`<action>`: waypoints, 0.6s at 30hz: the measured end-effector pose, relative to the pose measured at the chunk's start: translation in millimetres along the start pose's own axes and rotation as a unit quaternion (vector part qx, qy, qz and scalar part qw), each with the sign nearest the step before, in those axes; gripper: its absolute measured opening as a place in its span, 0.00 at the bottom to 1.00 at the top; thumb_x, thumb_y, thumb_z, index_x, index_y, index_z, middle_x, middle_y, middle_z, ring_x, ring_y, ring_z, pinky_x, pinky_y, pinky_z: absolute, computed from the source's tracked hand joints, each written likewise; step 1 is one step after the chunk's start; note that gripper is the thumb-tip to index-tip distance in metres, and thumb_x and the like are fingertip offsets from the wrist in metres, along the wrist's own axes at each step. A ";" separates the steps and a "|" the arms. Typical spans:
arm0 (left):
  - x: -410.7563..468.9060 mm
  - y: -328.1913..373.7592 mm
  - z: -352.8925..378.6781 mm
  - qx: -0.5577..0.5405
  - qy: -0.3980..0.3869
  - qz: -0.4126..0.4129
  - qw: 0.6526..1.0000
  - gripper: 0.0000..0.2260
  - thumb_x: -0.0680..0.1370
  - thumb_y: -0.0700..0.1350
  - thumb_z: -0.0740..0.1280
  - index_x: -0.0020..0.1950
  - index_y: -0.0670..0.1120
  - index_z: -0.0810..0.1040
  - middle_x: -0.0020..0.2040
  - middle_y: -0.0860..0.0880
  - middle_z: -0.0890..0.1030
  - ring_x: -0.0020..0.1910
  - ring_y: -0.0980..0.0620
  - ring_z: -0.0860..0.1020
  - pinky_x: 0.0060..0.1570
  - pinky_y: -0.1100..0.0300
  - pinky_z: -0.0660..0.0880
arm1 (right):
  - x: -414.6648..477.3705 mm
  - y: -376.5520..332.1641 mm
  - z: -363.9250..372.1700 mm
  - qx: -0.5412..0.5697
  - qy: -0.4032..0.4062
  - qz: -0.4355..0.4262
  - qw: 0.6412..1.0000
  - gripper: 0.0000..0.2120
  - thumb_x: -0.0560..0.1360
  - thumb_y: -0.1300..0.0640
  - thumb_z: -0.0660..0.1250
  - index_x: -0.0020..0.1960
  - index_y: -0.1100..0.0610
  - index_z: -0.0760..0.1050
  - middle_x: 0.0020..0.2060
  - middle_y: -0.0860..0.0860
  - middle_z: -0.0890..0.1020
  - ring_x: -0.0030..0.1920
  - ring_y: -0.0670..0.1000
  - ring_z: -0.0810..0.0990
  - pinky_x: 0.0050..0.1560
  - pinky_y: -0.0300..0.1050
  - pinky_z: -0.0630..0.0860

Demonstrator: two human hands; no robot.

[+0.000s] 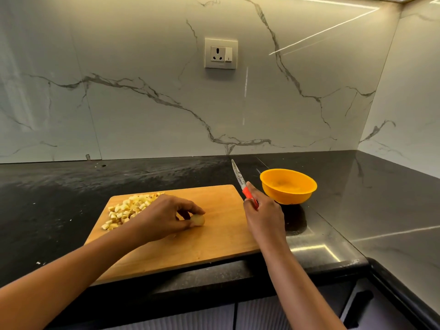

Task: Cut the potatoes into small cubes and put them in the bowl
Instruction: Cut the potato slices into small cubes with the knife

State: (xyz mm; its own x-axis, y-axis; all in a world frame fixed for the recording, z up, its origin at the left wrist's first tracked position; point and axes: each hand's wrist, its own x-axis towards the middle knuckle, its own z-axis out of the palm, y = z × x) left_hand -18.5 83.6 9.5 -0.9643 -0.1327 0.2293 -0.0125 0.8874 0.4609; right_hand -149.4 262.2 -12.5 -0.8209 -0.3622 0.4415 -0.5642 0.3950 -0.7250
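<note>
1. The potato cubes (128, 210) lie heaped at about 10 o'clock on the cutting board (214, 239). They are small, light and probably damp, so they would likely scatter if pinched one by one. Scooping or sweeping them together looks the better way to lift them.

2. The left hand (164, 217) reaches over the board from 7 o'clock, partly covering the heap. Its fingertips and thumb are curled round the potato piece (198, 220) and pin it down near the board's centre.

3. That piece is a small rounded chunk, pale and glossy. I judge it firm but slick and apt to roll. It should be held on its sides, flat face down if it has one, with the fingertips tucked back from the cut line.

4. The knife (239, 178) is over the board's 2 o'clock corner, with its blade lifted clear and its tip aimed towards 11 o'clock. The right hand (264, 217) is wrapped tightly round the red handle, with the forefinger lying along it.

5. The bowl (289, 197) is orange, looks like light plastic and sits on the dark counter (47, 198) just off the board at 2 o'clock. No cubes show inside. It may slide when filled, so steady it by the rim.
</note>
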 end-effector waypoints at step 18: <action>-5.9 -6.7 8.0 0.090 0.031 -0.004 0.995 0.17 0.75 0.50 0.69 0.64 0.52 0.76 0.55 0.57 0.78 0.45 0.65 0.74 0.43 0.78 0.70 | -0.8 -0.2 5.5 -0.063 -0.044 -0.013 0.997 0.22 0.79 0.55 0.60 0.72 0.47 0.65 0.56 0.48 0.82 0.50 0.46 0.78 0.50 0.43 0.75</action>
State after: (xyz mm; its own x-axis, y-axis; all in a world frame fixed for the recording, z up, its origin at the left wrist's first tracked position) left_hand -14.8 81.9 -1.8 -0.9461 -0.1613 0.2810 -0.0723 0.9505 0.3024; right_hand -148.2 257.8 -15.6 -0.7979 -0.4444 0.4072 -0.5965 0.4854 -0.6392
